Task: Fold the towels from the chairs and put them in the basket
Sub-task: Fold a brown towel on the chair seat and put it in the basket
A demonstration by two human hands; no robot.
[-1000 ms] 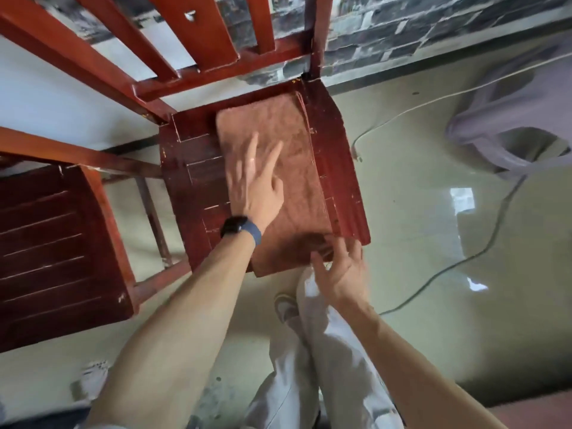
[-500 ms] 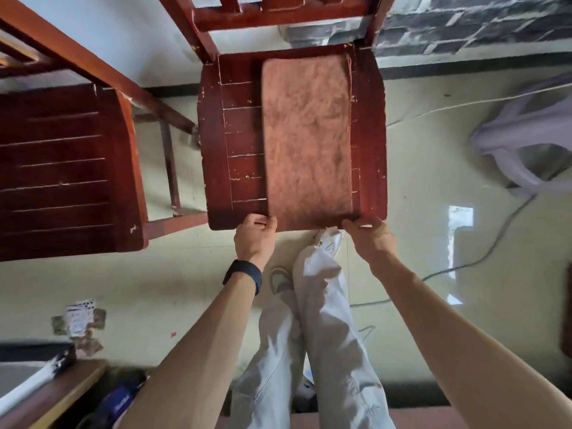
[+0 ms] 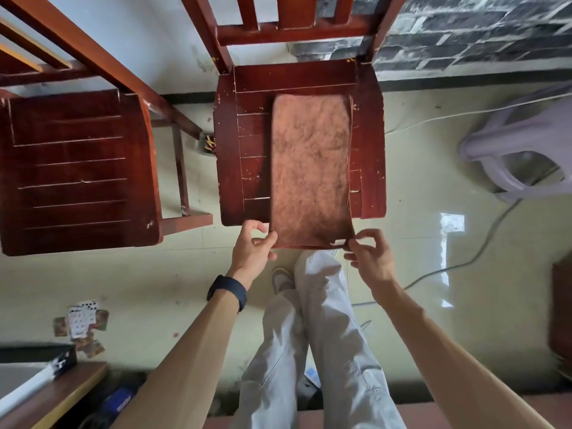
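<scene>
Raised since half a second ago: near edge of the towel (image 3: 311, 168), now held just past the front of the chair (image 3: 247, 144) seat instead of flat on it. Left grip (image 3: 252, 246) pinching its near left corner, right grip (image 3: 368, 255) pinching the near right one, thumb against forefinger. Rest of the cloth lying lengthwise on the seat's right half, far end short of the backrest.

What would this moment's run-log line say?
step: fold | towel: flat on chair seat, near end overhanging | left hand: pinches near-left corner | right hand: pinches near-right corner | basket: not in view
</scene>
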